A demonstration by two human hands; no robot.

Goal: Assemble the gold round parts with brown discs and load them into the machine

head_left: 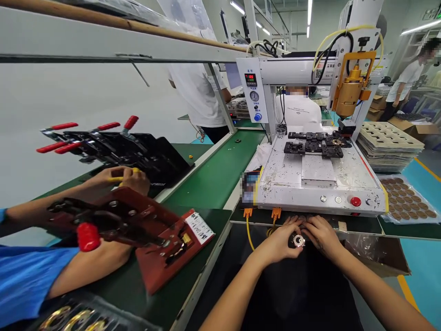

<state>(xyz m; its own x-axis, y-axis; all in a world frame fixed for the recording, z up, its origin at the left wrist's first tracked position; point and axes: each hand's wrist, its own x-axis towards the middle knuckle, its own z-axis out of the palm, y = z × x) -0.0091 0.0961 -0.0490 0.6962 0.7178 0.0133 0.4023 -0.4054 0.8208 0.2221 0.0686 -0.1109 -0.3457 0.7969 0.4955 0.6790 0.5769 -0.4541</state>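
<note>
My left hand [285,240] is closed in front of the bench edge, gripping a small round metal part [299,240] between thumb and fingers. The part has a silver ring face and a dark body; its exact kind is too small to tell. Close beside it, my right hand [322,236] has its fingers bent together at the bench edge, near the left fingertips. Whatever the right fingers touch or hold is hidden. Both hands are below the front panel of a white bench machine [320,195].
Black fixtures [315,145] lie on the machine bed under a gold dispensing head [347,94]. Right are stacked trays [389,142] and a sheet of round brown pieces [408,197]. Left, a co-worker's hands [129,179] work behind a red clamp fixture [151,230]. A yellow cable [248,232] hangs nearby.
</note>
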